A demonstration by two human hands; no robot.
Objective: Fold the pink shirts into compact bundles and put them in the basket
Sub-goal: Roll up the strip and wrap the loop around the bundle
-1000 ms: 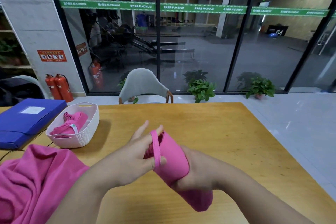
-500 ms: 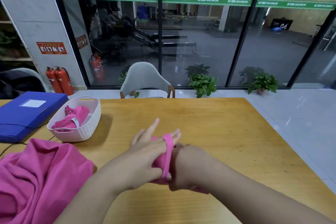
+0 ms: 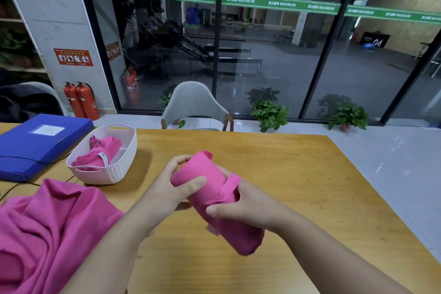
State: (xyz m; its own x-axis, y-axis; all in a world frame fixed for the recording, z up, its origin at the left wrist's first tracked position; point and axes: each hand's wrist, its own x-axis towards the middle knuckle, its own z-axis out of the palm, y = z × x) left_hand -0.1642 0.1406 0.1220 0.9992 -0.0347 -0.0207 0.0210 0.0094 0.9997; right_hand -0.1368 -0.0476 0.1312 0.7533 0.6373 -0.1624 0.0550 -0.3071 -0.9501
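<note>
Loose pink shirt (image 3: 47,229) waits far left, basket (image 3: 105,172) holds one bundle (image 3: 100,155). My left hand (image 3: 171,188) and right hand (image 3: 241,205) both clench the rolled shirt (image 3: 214,198) above the table (image 3: 286,174). Tucking step, I judge; next, carry it left into the basket.

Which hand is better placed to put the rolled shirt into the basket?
Probably the left hand: the basket stands on the person's left side, and this hand grips the rolled shirt at the end nearer it. The right hand would cross over.
</note>
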